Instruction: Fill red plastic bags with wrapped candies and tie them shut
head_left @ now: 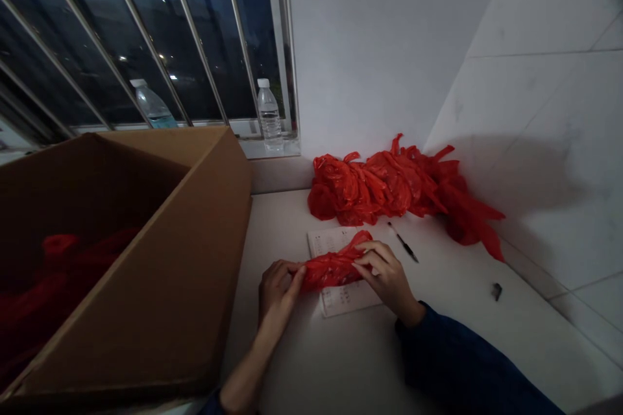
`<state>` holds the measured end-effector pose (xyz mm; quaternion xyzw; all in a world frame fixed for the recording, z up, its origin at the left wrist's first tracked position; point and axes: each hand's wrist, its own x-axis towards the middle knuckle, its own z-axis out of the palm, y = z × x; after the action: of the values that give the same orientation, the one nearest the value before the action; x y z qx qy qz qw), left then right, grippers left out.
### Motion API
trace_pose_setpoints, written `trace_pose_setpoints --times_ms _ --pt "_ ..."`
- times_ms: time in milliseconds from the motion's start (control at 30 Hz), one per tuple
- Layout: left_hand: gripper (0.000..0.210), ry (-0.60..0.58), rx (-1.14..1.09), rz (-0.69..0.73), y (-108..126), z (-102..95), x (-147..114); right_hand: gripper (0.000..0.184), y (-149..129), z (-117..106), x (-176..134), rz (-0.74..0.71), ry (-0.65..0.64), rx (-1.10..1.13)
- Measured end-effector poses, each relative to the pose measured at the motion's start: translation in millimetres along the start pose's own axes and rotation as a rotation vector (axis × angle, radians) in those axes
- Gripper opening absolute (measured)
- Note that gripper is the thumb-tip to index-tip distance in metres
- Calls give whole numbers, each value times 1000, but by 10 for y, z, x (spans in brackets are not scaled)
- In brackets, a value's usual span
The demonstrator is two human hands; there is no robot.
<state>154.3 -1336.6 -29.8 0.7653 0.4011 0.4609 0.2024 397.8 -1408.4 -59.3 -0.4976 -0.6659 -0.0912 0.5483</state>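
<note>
Between my two hands a crumpled red plastic bag [331, 270] is held lengthwise above the table. My left hand [280, 285] grips its left end, thumb on the near side and fingers behind. At the right end my right hand [384, 269] pinches the bag with thumb and fingertips. Under the bag lies an open notebook [348, 298] with writing on its pages, partly covered. Past my hands, a heap of red plastic bags [384, 185] rests against the wall. A black pen [403, 243] lies to the right of the notebook.
A large open cardboard box [160, 285] with red bags [58, 272] inside stands at the left. Two plastic bottles, one upright [270, 117] and one tilted [153, 106], are on the sill by the barred window. A small black object [496, 291] lies on the white table [452, 285].
</note>
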Motion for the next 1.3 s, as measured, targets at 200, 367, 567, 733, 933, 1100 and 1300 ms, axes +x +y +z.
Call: trace_pose_setpoints --times_ms 200,367,567,733,933,1100,1300 --pt "25 104 -8 -107 -144 -97 79 8 110 -135 65 19 20 -17" --pt "26 88 94 135 182 -59 -36 23 -34 -116 47 83 -70 17" --pt "20 -239 385 477 486 55 -109 14 -211 -70 67 13 -138 29" --pt "13 -80 348 383 411 7 -62 13 -223 -167 136 81 -36 2" --pt "13 -147 200 431 430 35 -72 6 -347 -135 180 16 -153 41" --pt "14 78 26 111 287 -12 4 13 -143 -251 156 272 63 79" --pt "34 341 -373 -216 231 -28 88 18 78 -299 94 436 271 227"
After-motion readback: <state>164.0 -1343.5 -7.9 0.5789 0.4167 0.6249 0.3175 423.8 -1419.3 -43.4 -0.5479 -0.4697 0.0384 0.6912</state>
